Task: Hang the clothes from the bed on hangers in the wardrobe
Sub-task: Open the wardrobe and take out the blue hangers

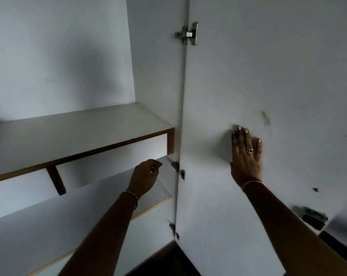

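Now, right hand (246, 156) flat on wardrobe door (268, 76), left hand (144, 176) near shelf (69, 132)

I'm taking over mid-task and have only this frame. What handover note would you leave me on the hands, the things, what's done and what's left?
Left hand: fingers curled, holding nothing that shows, raised in front of the lower shelf.
Right hand: flat, fingers straight, pressed on the inner face of the open wardrobe door.
Things: no clothes, hangers or bed are in view. The upper shelf sits just above the left hand.
Done: the door is open.
Left: as far as this view shows, all of it. Fetch the clothes, put them on hangers and hang them.
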The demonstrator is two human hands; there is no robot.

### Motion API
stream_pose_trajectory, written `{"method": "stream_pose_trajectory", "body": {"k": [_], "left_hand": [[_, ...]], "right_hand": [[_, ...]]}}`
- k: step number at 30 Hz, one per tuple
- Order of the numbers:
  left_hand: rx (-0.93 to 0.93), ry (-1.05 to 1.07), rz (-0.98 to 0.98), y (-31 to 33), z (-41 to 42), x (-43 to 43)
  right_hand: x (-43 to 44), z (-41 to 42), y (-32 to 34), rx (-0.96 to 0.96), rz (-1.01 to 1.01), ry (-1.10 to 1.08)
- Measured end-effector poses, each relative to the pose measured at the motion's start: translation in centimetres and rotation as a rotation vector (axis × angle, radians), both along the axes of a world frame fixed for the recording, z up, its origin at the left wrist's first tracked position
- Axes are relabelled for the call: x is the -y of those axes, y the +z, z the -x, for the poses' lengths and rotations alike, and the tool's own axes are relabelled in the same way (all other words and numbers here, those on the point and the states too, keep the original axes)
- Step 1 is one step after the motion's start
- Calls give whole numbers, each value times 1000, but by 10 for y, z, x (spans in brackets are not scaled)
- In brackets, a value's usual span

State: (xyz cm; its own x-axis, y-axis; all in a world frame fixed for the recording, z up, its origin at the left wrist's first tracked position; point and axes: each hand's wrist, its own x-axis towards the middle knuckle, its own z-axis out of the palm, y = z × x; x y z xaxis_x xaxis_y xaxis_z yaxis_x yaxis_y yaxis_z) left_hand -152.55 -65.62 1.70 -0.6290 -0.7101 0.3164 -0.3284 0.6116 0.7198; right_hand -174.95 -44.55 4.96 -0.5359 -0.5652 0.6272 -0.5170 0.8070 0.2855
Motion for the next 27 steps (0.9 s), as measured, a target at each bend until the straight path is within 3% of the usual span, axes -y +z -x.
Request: {"method": "stream_pose_trajectory", "body": {"k": [16, 21, 27], "left_hand": [[-53, 81, 52, 14, -33, 36], [-104, 104, 73, 18, -68, 69], [-189, 192, 101, 31, -160, 139]], "right_hand": [[41, -15, -19, 119, 73, 79], [88, -47, -30, 274, 36, 8], [182, -138, -11, 508, 150, 203]]}}
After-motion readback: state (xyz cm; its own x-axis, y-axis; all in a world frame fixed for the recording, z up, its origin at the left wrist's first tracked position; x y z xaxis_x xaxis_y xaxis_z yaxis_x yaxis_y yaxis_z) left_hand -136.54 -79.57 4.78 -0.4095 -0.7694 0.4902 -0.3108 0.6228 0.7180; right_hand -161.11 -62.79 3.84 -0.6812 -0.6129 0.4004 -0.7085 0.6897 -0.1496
